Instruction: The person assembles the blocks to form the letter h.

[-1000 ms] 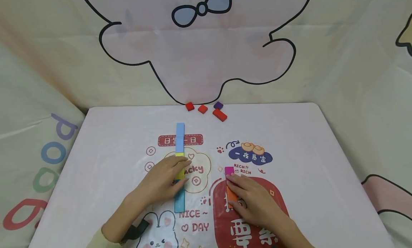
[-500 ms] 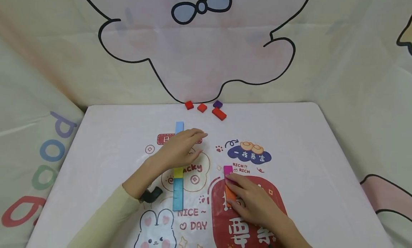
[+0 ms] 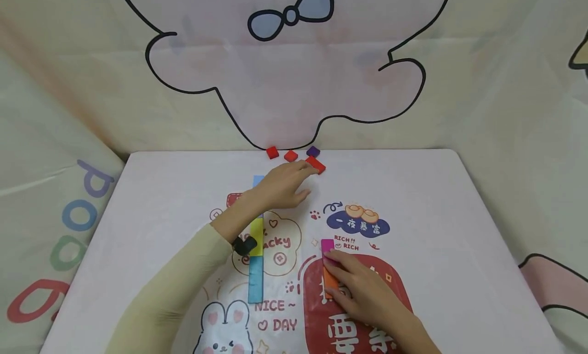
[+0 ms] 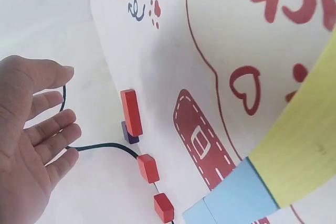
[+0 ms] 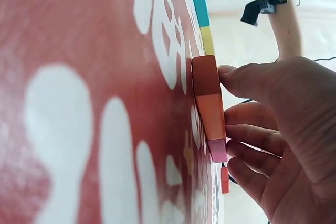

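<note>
In the head view my left hand (image 3: 286, 184) reaches toward the far edge, fingers extended and holding nothing. Its fingertips overlap the longer red block (image 3: 317, 165); the left wrist view shows that red block (image 4: 131, 113) apart from the left hand (image 4: 31, 129). Under the left arm lies a straight row of a light blue block (image 3: 259, 181), a yellow block (image 3: 257, 229) and a teal block (image 3: 255, 280). My right hand (image 3: 363, 290) rests with loose fingers on a magenta block (image 3: 327, 245) and an orange block (image 3: 329, 280), lying end to end.
Near the back edge lie two small red blocks, the left one (image 3: 272, 152) and the right one (image 3: 291, 155), plus a purple block (image 3: 313, 151). Printed white cloth covers the table (image 3: 436, 201). A patterned curtain (image 3: 367, 89) rises behind it.
My left hand has left the yellow and teal blocks and moved forward and right to the longer red block. My right hand stays on the magenta and orange blocks.
</note>
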Demonstrator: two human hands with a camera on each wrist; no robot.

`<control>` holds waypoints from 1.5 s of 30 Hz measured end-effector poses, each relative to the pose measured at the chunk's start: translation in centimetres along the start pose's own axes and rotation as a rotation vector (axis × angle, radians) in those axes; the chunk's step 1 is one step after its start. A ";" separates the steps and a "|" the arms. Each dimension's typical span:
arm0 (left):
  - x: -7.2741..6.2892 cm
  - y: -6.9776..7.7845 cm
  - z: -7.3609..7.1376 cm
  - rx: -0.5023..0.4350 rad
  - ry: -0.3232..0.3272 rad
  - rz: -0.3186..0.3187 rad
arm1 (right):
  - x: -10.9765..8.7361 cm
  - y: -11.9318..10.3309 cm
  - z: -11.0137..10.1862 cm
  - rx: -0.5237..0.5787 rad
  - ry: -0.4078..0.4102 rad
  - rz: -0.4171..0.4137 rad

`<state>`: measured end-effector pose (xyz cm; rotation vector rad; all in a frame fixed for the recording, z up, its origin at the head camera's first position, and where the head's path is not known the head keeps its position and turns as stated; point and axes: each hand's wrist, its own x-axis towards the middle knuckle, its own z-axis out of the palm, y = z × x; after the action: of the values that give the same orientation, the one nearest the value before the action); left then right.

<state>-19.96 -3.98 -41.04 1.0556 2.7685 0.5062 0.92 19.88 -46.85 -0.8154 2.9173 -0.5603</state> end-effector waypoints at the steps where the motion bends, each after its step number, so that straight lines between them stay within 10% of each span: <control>1: 0.3 -0.1 -0.1 0.002 -0.003 -0.005 | 0.0 0.0 0.0 0.002 -0.002 0.000; 20: 6.0 -1.0 2.1 -0.014 -0.033 -0.063 | -0.9 0.2 -0.3 -0.015 -0.016 0.036; 45: 8.8 -1.5 5.2 0.270 -0.058 -0.042 | -0.5 0.1 -0.1 0.059 -0.041 0.092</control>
<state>-26.14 2.20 -46.50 1.0401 2.8561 0.0941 1.32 20.25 -46.80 -0.6745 2.8686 -0.6109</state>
